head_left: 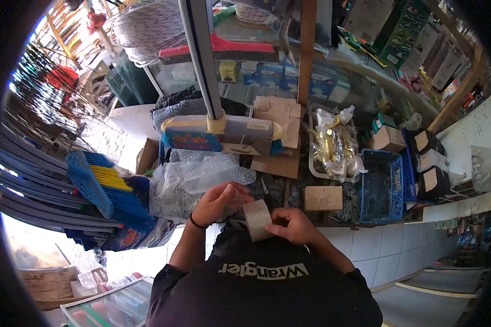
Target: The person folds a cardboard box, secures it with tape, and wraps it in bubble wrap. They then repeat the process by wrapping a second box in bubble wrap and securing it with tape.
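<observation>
Close to my chest, my right hand point(293, 225) is closed round a wide roll of tape point(257, 220), thumb on its near edge. My left hand point(218, 204) has its thumb and fingers pressed together just left of the roll, on a clear strip or film point(238, 200) that looks joined to the roll. A black band circles my left wrist. Beyond my left hand, clear bubble wrap point(202, 175) lies crumpled on the counter. The undersides of both hands are hidden.
A broom head point(218, 134) on a pole stands ahead. Flattened cardboard point(276, 125), a tray of packaged metal parts point(334, 143), a small brown box point(323, 198) and a blue basket point(381, 186) stand to the right. A blue and yellow brush point(106, 188) is at left.
</observation>
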The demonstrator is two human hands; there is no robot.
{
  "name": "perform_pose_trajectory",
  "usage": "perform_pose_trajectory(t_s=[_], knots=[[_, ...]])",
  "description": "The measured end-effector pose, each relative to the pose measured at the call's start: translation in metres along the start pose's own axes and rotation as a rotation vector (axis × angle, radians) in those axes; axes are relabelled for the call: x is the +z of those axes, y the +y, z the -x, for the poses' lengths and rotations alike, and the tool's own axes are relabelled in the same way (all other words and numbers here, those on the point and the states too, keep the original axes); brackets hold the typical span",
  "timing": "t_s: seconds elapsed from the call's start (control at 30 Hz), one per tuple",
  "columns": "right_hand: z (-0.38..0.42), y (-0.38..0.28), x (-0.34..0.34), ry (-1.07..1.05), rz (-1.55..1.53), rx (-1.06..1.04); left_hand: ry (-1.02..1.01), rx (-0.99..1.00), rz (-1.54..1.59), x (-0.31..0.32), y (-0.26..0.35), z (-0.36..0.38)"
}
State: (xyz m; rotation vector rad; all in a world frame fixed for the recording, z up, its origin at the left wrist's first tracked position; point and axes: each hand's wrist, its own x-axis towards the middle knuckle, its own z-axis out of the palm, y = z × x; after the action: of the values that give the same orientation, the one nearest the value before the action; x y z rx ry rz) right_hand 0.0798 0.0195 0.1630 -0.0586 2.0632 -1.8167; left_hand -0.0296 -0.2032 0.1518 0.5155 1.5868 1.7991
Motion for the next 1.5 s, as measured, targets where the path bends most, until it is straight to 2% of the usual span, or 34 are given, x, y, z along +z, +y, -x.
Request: perform_pose_trajectory(t_s=[0.07,0.2,0.27,0.37,0.4,0.5,0.6,0.7,0.8,0.9,1.0,1.17,1.23,1.3,1.37,1.47,1.5], knots=[[-0.001,0.008,-0.004,0.046,0.028,0.071,0.115,0.01,-0.057,0.007,-0.001,-0.003],[-0.024,0.048,-0.004,0.17,0.624,-0.034,0.289,0.133,-0.414,0.014,-0.008,-0.001],[-0.037,0.075,0.0,0.254,0.931,-0.088,0.288,0.182,-0.469,0.017,-0.014,0.002],[-0.056,0.125,0.002,0.26,1.104,-0.222,0.293,0.242,-0.54,0.025,-0.018,0.007],[-0.058,0.128,0.004,0.142,1.162,-0.059,0.283,0.244,-0.529,0.026,-0.024,0.008],[-0.051,0.136,0.008,0.215,1.22,-0.067,0.256,0.346,-0.666,0.028,-0.03,0.005],[-0.028,0.095,0.014,0.401,0.608,0.038,0.213,0.512,-0.869,0.032,-0.027,-0.007],[-0.003,0.055,0.013,0.27,-0.335,0.32,0.098,0.721,-0.95,0.034,-0.025,-0.026],[0.023,0.036,0.031,0.359,-0.737,0.239,-0.082,0.815,-0.924,0.045,-0.026,-0.035],[0.043,0.037,0.042,0.341,-0.521,0.111,-0.2,0.834,-0.977,0.063,-0.017,-0.026],[0.065,0.048,0.039,0.319,-0.531,0.107,-0.111,0.888,-1.065,0.087,-0.019,-0.005],[0.114,0.056,0.011,0.236,-0.485,0.038,0.093,0.761,-1.048,0.14,-0.06,0.026],[0.131,0.069,0.011,0.408,-0.299,0.041,0.169,0.732,-1.026,0.16,-0.078,0.036],[0.154,0.065,0.006,0.68,-0.448,-0.132,0.198,0.636,-1.003,0.177,-0.086,0.046],[0.175,0.077,-0.013,0.914,-0.501,-0.268,0.287,0.46,-0.961,0.192,-0.1,0.059],[0.207,0.108,-0.037,1.012,-0.44,-0.198,0.261,0.294,-0.862,0.204,-0.127,0.071],[0.216,0.127,-0.041,0.991,-0.396,-0.112,0.239,0.246,-0.847,0.209,-0.133,0.074]])
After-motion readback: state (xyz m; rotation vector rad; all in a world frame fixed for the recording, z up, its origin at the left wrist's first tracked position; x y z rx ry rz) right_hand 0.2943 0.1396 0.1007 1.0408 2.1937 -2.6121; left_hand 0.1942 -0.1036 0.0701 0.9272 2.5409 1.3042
